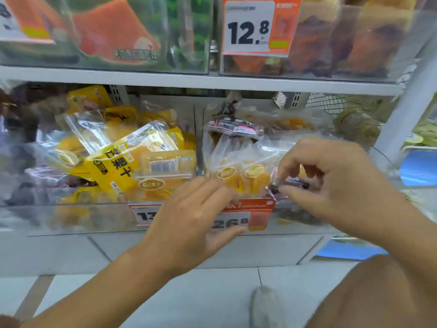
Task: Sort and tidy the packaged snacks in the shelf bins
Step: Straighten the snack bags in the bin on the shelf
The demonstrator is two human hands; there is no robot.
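Clear bags of orange dried fruit (238,166) stand in the right clear bin (295,226) on the lower shelf. My left hand (196,218) reaches over the bin's front wall, fingers spread, tips touching the bottom of those bags. My right hand (331,181) is beside it, thumb and fingers pinching the edge of a clear packet with dark contents (293,184). The left bin (71,218) holds a loose heap of yellow mango packets (113,166), tilted at several angles. A dark-labelled packet (234,127) lies behind the fruit bags.
Orange price tags (250,217) hang on the bin fronts. The upper shelf (189,80) carries more clear bins with a 12.8 price card (257,27). A white upright post (406,114) stands at right. My shoe (263,306) rests on the tiled floor below.
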